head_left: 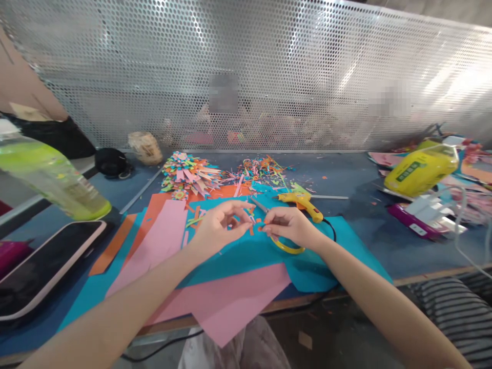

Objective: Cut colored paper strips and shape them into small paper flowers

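Note:
My left hand [223,223] is pinched closed over the blue paper [238,261], with a small pale strip at its fingertips. Close to its right, my right hand [289,225] is also closed, a tiny orange piece at its fingertips. The fingertips of both hands face each other with a narrow gap between. Yellow-handled scissors [287,247] lie under my right hand, blades pointing up and left. Small orange scraps rest on the paper between my hands. A yellow glue gun [302,201] lies just beyond my right hand. Layered coloured paper fringes [192,174] stand beyond my left hand.
Pink paper [238,302] overhangs the front edge. A phone [49,261] and a green bottle [54,179] are at the left. Paper shreds [265,168] lie at the back. At the right are a yellow bottle [421,171] and a purple box [415,223]. A perforated metal panel [269,61] stands behind.

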Available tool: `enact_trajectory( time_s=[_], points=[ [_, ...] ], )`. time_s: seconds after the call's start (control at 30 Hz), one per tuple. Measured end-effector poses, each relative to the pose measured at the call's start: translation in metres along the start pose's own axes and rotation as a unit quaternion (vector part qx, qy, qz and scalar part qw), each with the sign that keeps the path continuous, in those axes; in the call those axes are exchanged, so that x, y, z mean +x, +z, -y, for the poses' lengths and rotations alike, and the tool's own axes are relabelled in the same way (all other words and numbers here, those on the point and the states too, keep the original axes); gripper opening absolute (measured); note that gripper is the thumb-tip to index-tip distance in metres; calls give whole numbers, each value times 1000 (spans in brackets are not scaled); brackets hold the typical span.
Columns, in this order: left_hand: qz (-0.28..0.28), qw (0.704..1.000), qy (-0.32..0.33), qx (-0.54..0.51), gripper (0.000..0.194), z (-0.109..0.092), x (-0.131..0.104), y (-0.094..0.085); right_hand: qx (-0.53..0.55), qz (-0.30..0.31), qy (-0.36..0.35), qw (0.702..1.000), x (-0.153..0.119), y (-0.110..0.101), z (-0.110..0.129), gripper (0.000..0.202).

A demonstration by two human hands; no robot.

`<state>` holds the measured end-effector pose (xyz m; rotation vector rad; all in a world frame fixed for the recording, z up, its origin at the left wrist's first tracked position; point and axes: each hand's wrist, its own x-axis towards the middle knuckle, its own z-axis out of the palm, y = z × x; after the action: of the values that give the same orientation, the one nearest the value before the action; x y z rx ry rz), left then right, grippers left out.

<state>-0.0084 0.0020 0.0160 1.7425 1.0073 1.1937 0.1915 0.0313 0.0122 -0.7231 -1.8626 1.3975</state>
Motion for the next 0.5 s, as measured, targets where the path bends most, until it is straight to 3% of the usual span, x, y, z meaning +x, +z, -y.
enact_trajectory(
  time_s=[0.5],
  points=[
    [10, 1000, -13, -1, 27, -5, 0, 0, -7, 0, 4, 1000, 0, -1, -1, 21]
  ],
)
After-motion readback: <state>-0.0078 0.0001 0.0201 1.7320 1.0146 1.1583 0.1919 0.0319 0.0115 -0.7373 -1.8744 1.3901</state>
